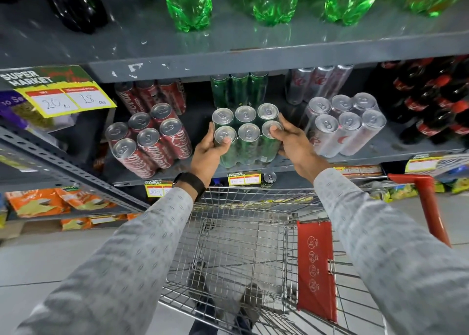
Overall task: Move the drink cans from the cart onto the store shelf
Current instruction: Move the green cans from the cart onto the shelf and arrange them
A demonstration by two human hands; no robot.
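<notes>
Standing on the grey store shelf above the wire cart, the shrink-wrapped six-pack of green cans sits between both hands: left hand clasping its left side, right hand its right

green bottles cropped above, price tags illegible

Grey patterned long sleeves; black wristband on left wrist
</notes>
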